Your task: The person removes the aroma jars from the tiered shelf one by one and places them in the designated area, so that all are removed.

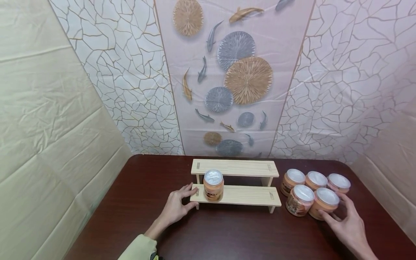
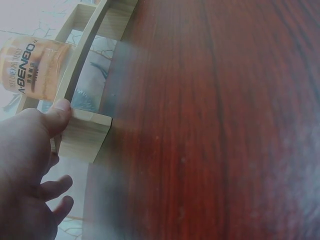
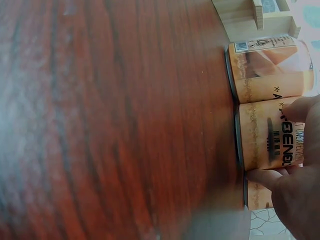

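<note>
A two-step wooden rack [image 1: 248, 195] stands on the dark table. One orange jar [image 1: 213, 186] with a silver lid sits upright at the left end of its lower step. My left hand [image 1: 175, 205] pinches that end of the step, with the thumb on the front edge in the left wrist view and the fingers behind. At the right, my right hand [image 1: 350, 223] grips the front right jar [image 3: 267, 135] of a group, thumb and fingers on opposite sides. This jar stands upright on the table, close beside its neighbour jar [image 3: 270, 72].
Several more silver-lidded jars, among them a back left jar [image 1: 292, 182] and a back right jar [image 1: 339, 183], stand clustered right of the rack. A patterned cloth [image 1: 227, 122] hangs behind the table [image 1: 227, 231], with beige cloth on both sides.
</note>
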Action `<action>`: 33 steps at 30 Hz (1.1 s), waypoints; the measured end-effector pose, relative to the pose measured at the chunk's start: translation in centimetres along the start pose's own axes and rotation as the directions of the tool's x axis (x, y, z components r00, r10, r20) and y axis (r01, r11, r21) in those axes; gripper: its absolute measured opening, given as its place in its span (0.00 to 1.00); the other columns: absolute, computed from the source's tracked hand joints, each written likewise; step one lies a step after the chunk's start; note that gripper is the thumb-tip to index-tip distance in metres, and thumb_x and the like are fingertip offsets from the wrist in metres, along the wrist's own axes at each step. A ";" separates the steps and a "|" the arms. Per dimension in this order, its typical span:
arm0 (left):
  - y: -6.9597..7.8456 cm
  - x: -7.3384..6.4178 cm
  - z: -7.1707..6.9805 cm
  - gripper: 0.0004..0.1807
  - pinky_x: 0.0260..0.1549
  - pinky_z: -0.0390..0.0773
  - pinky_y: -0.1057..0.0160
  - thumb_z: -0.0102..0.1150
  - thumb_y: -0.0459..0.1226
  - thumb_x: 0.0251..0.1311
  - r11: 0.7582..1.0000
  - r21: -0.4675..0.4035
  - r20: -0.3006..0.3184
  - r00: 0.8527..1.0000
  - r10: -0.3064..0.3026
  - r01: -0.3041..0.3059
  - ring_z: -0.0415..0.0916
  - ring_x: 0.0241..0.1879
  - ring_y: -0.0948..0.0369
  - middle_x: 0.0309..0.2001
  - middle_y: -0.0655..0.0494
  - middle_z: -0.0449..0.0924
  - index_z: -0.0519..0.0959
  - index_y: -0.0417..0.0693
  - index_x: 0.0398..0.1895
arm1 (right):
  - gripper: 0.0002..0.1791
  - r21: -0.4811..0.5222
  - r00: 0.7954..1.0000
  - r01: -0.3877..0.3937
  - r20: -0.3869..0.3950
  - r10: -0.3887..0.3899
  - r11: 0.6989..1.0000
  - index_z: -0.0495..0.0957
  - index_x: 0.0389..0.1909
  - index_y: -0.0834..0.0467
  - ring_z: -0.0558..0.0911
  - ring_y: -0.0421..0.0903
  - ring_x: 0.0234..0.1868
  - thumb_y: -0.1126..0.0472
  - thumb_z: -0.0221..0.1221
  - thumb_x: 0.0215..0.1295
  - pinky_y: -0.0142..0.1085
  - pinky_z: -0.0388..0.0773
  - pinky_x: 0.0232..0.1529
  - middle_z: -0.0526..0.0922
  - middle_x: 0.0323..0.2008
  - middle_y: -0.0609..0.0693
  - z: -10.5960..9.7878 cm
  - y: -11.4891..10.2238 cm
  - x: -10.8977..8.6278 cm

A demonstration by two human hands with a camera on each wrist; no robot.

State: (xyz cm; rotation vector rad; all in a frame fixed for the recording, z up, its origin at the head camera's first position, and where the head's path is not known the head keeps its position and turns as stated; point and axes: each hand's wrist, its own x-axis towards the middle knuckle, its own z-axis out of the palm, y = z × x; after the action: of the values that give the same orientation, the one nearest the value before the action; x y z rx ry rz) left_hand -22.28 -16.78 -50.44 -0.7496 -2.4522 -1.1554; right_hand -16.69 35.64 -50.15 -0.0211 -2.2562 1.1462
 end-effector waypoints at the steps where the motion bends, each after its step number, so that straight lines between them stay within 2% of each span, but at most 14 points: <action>1: 0.0 0.0 0.0 0.25 0.55 0.71 0.38 0.76 0.34 0.53 1.000 0.000 0.002 1.000 -0.002 0.002 0.70 0.62 0.37 0.61 0.34 0.74 0.83 0.39 0.56 | 0.47 0.000 1.000 -0.003 0.001 0.003 1.000 0.64 0.69 0.63 0.66 0.18 0.48 0.78 0.72 0.46 0.16 0.72 0.38 0.69 0.52 0.40 0.0 0.0 0.0; 6: 0.0 0.0 0.0 0.25 0.55 0.71 0.38 0.76 0.34 0.53 1.000 -0.004 -0.001 1.000 -0.002 0.002 0.70 0.62 0.37 0.61 0.34 0.74 0.83 0.39 0.56 | 0.47 -0.001 1.000 -0.016 0.015 0.016 1.000 0.62 0.69 0.64 0.65 0.18 0.48 0.79 0.72 0.46 0.15 0.72 0.37 0.69 0.52 0.49 0.1 0.0 -0.1; 13: 0.0 -0.1 0.0 0.25 0.55 0.71 0.37 0.76 0.34 0.52 1.000 -0.005 -0.004 1.000 0.000 0.000 0.70 0.62 0.37 0.61 0.34 0.74 0.83 0.39 0.56 | 0.49 0.002 0.999 0.001 0.034 -0.001 1.000 0.60 0.70 0.64 0.64 0.18 0.51 0.80 0.71 0.46 0.15 0.72 0.38 0.65 0.55 0.41 0.1 0.0 -0.1; 17: -0.1 0.0 0.1 0.25 0.55 0.71 0.37 0.76 0.34 0.53 1.000 0.002 0.002 1.000 -0.003 0.003 0.70 0.62 0.37 0.61 0.34 0.74 0.83 0.39 0.56 | 0.50 -0.010 0.999 0.016 0.049 -0.016 1.000 0.60 0.71 0.65 0.64 0.18 0.50 0.79 0.72 0.45 0.15 0.71 0.38 0.67 0.56 0.51 -0.2 -0.1 -0.1; 20: 0.0 0.0 0.0 0.25 0.54 0.71 0.37 0.76 0.34 0.53 1.000 -0.002 0.000 1.000 -0.002 0.002 0.70 0.62 0.37 0.61 0.34 0.74 0.83 0.39 0.56 | 0.48 -0.063 0.999 0.035 0.009 -0.034 0.997 0.64 0.68 0.66 0.63 0.18 0.49 0.76 0.74 0.43 0.14 0.67 0.43 0.70 0.53 0.60 -0.5 -0.5 0.1; 23: 0.3 0.1 -0.1 0.25 0.55 0.71 0.38 0.76 0.34 0.52 1.000 -0.005 0.001 1.000 -0.003 0.003 0.70 0.62 0.36 0.61 0.34 0.74 0.83 0.38 0.55 | 0.45 -0.102 0.988 0.108 -0.095 -0.117 0.989 0.69 0.64 0.68 0.62 0.21 0.49 0.73 0.74 0.39 0.16 0.57 0.50 0.74 0.48 0.57 -0.7 -1.1 0.6; 25: 0.4 0.1 -0.1 0.25 0.56 0.70 0.38 0.76 0.34 0.52 1.000 -0.002 0.002 1.000 -0.001 0.001 0.70 0.62 0.36 0.60 0.34 0.74 0.83 0.38 0.55 | 0.41 -0.106 0.961 0.191 -0.184 -0.208 0.976 0.70 0.61 0.71 0.61 0.24 0.51 0.67 0.72 0.41 0.20 0.56 0.50 0.74 0.48 0.48 -0.6 -1.7 1.0; 27: 0.5 0.1 -0.2 0.26 0.57 0.70 0.38 0.76 0.34 0.51 1.000 -0.001 0.001 1.000 0.002 -0.002 0.70 0.62 0.35 0.60 0.33 0.74 0.83 0.37 0.55 | 0.41 -0.095 0.911 0.306 -0.262 -0.320 0.947 0.71 0.59 0.74 0.62 0.28 0.54 0.57 0.70 0.45 0.22 0.57 0.52 0.74 0.48 0.48 -0.2 -2.7 1.6; 29: 0.5 0.1 -0.2 0.25 0.57 0.69 0.38 0.77 0.33 0.51 1.000 -0.005 -0.003 1.000 0.004 -0.004 0.70 0.61 0.35 0.60 0.33 0.75 0.83 0.36 0.54 | 0.42 -0.086 0.854 0.403 -0.324 -0.408 0.911 0.71 0.57 0.76 0.63 0.32 0.56 0.47 0.67 0.49 0.24 0.58 0.55 0.75 0.50 0.52 0.4 -4.1 2.1; 31: 0.5 0.1 -0.2 0.25 0.57 0.70 0.38 0.77 0.33 0.51 1.000 -0.009 -0.006 1.000 0.005 -0.005 0.70 0.61 0.35 0.60 0.33 0.75 0.83 0.36 0.54 | 0.44 -0.087 0.800 0.479 -0.366 -0.475 0.874 0.72 0.55 0.77 0.64 0.37 0.57 0.40 0.63 0.55 0.26 0.58 0.57 0.75 0.49 0.63 1.2 -6.0 2.5; 32: 0.5 0.1 -0.1 0.25 0.57 0.70 0.38 0.76 0.32 0.51 1.000 -0.012 -0.006 1.000 0.005 -0.005 0.70 0.61 0.35 0.60 0.33 0.75 0.83 0.36 0.54 | 0.43 -0.085 0.782 0.505 -0.375 -0.497 0.859 0.73 0.54 0.77 0.64 0.39 0.58 0.39 0.62 0.57 0.27 0.59 0.57 0.74 0.48 0.68 1.7 -7.0 2.6; 33: 0.5 0.1 -0.1 0.25 0.57 0.70 0.38 0.76 0.32 0.51 1.000 -0.015 -0.006 1.000 0.005 -0.005 0.70 0.62 0.35 0.60 0.33 0.75 0.83 0.36 0.54 | 0.43 -0.074 0.770 0.526 -0.380 -0.512 0.847 0.74 0.53 0.77 0.65 0.39 0.58 0.39 0.62 0.58 0.27 0.60 0.57 0.74 0.48 0.69 2.1 -7.9 2.5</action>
State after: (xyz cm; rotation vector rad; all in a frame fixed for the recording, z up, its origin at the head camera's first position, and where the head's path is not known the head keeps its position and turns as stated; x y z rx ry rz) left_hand -22.06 -16.58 -50.01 -0.7556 -2.4382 -1.1734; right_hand -17.93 29.82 -43.98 0.3468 -1.7257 0.7922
